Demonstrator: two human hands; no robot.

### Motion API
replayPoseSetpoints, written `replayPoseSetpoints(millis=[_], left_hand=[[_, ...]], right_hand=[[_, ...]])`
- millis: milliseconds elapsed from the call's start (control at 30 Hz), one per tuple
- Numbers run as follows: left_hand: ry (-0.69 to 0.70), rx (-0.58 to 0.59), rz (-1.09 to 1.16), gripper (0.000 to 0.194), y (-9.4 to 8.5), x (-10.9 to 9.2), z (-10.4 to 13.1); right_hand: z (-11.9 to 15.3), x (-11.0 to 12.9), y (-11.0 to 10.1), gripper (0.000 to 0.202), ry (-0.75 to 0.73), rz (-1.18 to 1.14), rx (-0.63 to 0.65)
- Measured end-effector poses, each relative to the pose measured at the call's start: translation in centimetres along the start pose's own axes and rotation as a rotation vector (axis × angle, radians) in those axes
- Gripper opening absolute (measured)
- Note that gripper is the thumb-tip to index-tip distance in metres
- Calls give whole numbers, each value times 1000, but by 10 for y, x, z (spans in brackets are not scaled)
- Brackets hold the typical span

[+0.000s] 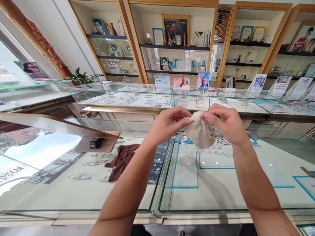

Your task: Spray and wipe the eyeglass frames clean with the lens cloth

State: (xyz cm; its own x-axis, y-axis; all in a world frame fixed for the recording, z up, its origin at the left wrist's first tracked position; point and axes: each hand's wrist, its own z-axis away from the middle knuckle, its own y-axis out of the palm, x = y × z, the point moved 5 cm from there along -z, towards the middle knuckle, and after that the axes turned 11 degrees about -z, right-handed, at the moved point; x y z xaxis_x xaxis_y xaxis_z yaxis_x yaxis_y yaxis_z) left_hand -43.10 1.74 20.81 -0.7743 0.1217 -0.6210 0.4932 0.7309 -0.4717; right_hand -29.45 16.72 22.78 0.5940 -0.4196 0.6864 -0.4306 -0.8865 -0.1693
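Observation:
A pair of thin-rimmed metal eyeglasses (203, 101) is held up on end above the glass counter, one lens above the other. A cream cleaning cloth (200, 139) hangs bunched against the glasses and partly hides the lower lens. My left hand (173, 122) pinches the cloth's left edge between thumb and fingers; whether it also grips part of the frame is hidden. On the other side, my right hand (225, 123) is closed on the eyeglasses near their middle, with its fingertips touching the cloth too.
Beneath my hands is a glass display counter (184, 200) with eyeglasses inside. To the left lie a crumpled brown cloth (123, 160) and a tilted wood-edged mirror (49, 144). Another glass showcase (123, 95) with standing cards runs across the back, before wall shelves (174, 46).

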Motion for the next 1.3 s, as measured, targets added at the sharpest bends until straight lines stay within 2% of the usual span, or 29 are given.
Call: replayPoseSetpoints(millis=[267, 467, 833, 1167, 1300], left_hand=[[-41, 24, 106, 22, 2, 5, 0], [-37, -13, 146, 22, 3, 2, 1], [-103, -226, 78, 19, -1, 1, 3], [-103, -228, 98, 19, 6, 0, 3], [-105, -294, 78, 20, 7, 1, 5]], right_hand=[[1, 1, 1, 32, 8, 15, 35], [0, -1, 0, 31, 38, 47, 49], [1, -6, 2, 27, 98, 50, 33], [-1, -17, 11, 22, 190, -138, -43], [0, -21, 10, 22, 207, -126, -91]])
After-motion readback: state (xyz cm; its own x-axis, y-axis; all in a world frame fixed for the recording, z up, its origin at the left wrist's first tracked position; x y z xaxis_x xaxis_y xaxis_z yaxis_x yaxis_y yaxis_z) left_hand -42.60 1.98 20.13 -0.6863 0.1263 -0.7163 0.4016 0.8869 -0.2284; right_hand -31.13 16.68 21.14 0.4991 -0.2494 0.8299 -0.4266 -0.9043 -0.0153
